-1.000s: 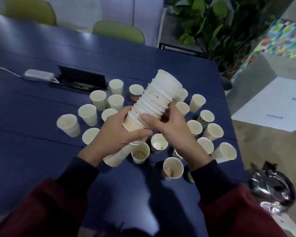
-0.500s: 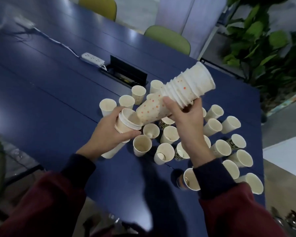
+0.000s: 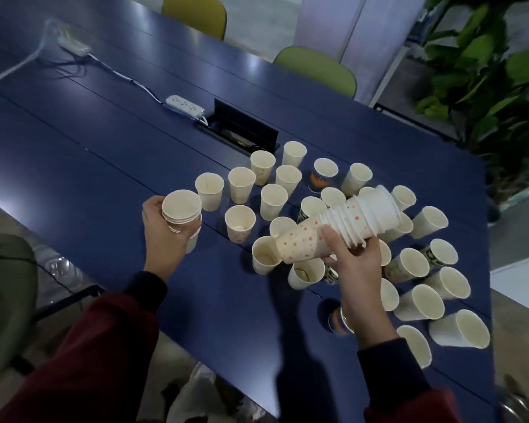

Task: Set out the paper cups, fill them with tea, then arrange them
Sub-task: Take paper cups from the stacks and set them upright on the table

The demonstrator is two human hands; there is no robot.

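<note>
A long stack of nested paper cups (image 3: 339,232) lies tilted almost level above the middle of the group, its open rims to the upper right and its orange-dotted base to the lower left; the right hand (image 3: 359,270) grips it from below, thumb over the near side, fingers curled round the ribbed middle; the forearm comes up from the lower right in a dark cuff and red sleeve. A short stack (image 3: 182,209) stands upright, mouth up, in the left hand (image 3: 165,236), whose fingers wrap it from behind at the left edge of the group, just beside a single cup. Many loose cups (image 3: 272,199) stand open on the blue table (image 3: 104,154); beyond them lie a white power strip (image 3: 185,104) and an open cable hatch (image 3: 245,131).
</note>
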